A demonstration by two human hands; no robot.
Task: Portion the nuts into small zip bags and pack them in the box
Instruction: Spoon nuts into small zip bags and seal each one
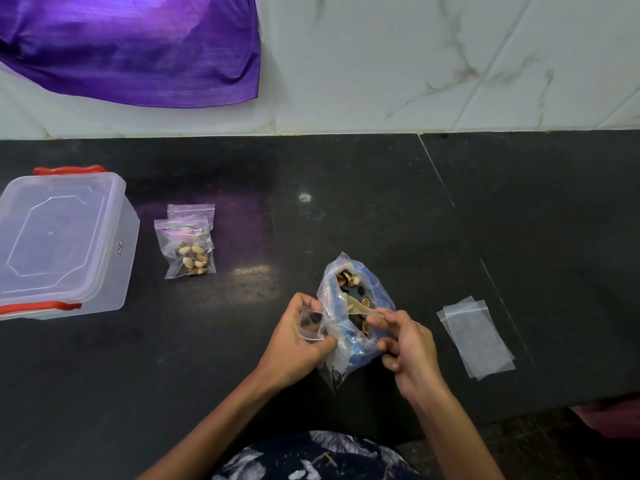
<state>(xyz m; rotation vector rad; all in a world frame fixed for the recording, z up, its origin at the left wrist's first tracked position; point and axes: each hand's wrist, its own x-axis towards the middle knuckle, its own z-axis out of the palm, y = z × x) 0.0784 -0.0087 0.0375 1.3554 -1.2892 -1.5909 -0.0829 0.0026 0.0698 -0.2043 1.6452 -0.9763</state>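
A patterned dark shirt point(311, 459) shows at the bottom, nearest of all. Just past it, two bare arms reach out over the black counter point(346, 188).

The big bag point(349, 317) of nuts sits on the counter between the two hands. It is clear with blue on it. Its long side runs away from the person, and its open mouth points to the far wall. Nuts point(346, 280) show inside near the mouth.

The left hand point(298, 336) is just left of the big bag. Its curled fingers pinch a small empty bag point(310, 323), which touches the big bag's left side. The right hand point(407, 344) is just right of the big bag. Its fingers curl on the big bag's near edge and hide part of it.

Right of the big bag, apart from it, flat empty bags point(476, 339) lie stacked and slanted.

Farther off and to the left of the big bag lie two filled bags point(188, 244), one partly over the other, zip ends toward the wall. Well left of those stands the clear box point(62, 244) with its lid on and red clips.

Behind the counter is a white wall point(450, 64), with a purple cloth point(138, 46) hanging far left of the big bag.
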